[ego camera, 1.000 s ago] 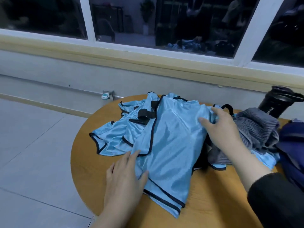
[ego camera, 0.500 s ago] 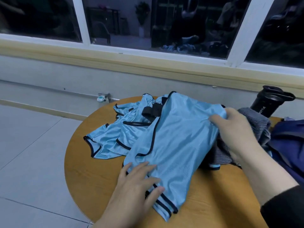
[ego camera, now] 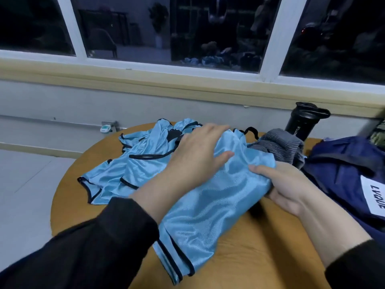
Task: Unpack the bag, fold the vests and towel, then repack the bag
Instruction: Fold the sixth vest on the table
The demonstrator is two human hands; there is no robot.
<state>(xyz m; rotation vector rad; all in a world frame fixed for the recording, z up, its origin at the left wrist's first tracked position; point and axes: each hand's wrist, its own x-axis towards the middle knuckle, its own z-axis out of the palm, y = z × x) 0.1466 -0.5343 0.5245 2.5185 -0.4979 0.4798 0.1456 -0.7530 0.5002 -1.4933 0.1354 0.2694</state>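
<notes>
A light-blue vest [ego camera: 210, 207] with black trim lies across the middle of the round wooden table [ego camera: 250, 259]. My left hand [ego camera: 198, 157] lies flat on its upper part with straight fingers. My right hand [ego camera: 285, 186] grips the vest's right edge, thumb on top and fingers under the cloth. More blue vests [ego camera: 129, 165] lie crumpled at the back left. A grey striped towel [ego camera: 281, 144] sits bunched at the back right, next to the navy bag [ego camera: 343, 174] with a white label.
A black bottle [ego camera: 302, 124] stands behind the towel by the wall. The table's left edge drops to a tiled floor. A window sill and dark windows run along the back. A small white device [ego camera: 105, 128] sits on the wall rail.
My left hand has moved from the vest's lower hem up onto its upper part. My right hand has dropped lower along the vest's right edge, and the vest is bunched narrower.
</notes>
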